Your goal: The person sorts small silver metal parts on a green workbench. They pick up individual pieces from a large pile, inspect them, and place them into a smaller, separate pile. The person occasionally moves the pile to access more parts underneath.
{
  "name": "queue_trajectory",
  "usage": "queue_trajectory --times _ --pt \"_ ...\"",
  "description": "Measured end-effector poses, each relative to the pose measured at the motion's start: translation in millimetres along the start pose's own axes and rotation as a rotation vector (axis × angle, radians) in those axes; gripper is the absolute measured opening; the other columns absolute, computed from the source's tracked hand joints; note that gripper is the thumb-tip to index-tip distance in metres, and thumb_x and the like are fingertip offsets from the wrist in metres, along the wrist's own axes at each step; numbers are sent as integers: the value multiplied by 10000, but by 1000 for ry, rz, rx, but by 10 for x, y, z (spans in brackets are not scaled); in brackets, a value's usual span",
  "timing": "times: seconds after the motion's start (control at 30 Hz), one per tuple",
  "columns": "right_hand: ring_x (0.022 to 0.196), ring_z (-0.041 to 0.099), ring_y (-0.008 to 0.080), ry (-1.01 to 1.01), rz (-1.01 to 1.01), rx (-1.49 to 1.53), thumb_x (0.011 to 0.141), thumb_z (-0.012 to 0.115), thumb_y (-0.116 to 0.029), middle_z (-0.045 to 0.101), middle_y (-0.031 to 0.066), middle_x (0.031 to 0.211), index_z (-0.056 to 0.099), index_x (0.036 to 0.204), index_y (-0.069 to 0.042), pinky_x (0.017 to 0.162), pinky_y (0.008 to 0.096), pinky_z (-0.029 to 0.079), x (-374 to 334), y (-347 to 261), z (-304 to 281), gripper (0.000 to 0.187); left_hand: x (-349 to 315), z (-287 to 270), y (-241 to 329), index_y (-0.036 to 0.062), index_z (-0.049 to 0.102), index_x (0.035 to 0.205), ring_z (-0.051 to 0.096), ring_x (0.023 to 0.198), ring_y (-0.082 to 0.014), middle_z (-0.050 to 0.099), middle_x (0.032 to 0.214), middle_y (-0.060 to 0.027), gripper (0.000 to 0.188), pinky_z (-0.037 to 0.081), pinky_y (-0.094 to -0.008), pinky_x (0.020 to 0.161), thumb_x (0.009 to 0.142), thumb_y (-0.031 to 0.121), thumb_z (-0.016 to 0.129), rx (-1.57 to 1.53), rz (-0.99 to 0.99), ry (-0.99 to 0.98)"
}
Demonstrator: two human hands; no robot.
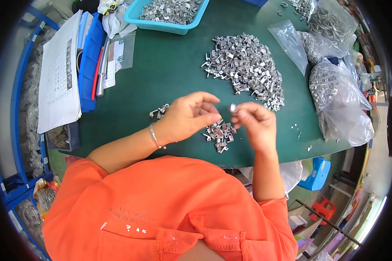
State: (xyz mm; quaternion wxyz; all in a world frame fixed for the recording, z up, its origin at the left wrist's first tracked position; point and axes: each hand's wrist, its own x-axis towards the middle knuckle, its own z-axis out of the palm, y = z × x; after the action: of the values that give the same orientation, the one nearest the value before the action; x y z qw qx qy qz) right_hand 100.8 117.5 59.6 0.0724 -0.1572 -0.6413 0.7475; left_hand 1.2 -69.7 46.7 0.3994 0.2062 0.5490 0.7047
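Observation:
My right hand point(258, 124) pinches a small bent metal bracket point(232, 108) between thumb and fingertips, raised over the green table. Facing it, my left hand point(188, 116) has its fingers curved and its thumb apart, with nothing visible between them. Below and between the two hands lies a small heap of metal brackets point(221, 138), partly covered by my left thumb. A few more brackets point(160, 111) rest just left of my left wrist. Farther off, a large pile of similar brackets point(248, 65) spreads across the table.
A turquoise basket point(185, 28) of metal parts stands at the far edge. To the left are a blue file tray point(88, 74) and printed sheets point(59, 82). Clear bags of parts point(329, 87) line the right side, beside a flat plastic bag point(289, 45).

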Motion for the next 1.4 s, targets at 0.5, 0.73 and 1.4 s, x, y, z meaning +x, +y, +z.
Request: queue_trajectory --times 0.5,0.73,1.4 --pt "762 589 293 237 -637 -1102 780 671 -15 594 113 847 641 843 -3 670 367 491 509 316 -224 71 -363 -637 153 5 635 784 620 789 -226 636 831 -92 81 495 -302 695 723 -44 655 1056 353 250" --pt "634 590 120 202 188 162 873 602 -41 642 76 777 601 917 9 522 226 470 278 59 -185 67 -249 -481 145 2 643 811 620 794 -227 630 858 -94 94 492 -296 691 732 -44 666 994 476 299" --pt "665 612 297 289 -424 -1035 773 694 -53 621 144 796 632 829 12 620 371 496 396 316 -11 107 24 45 -242 38 640 862 613 890 -269 661 961 -76 116 500 -347 788 758 16 688 845 489 -85"
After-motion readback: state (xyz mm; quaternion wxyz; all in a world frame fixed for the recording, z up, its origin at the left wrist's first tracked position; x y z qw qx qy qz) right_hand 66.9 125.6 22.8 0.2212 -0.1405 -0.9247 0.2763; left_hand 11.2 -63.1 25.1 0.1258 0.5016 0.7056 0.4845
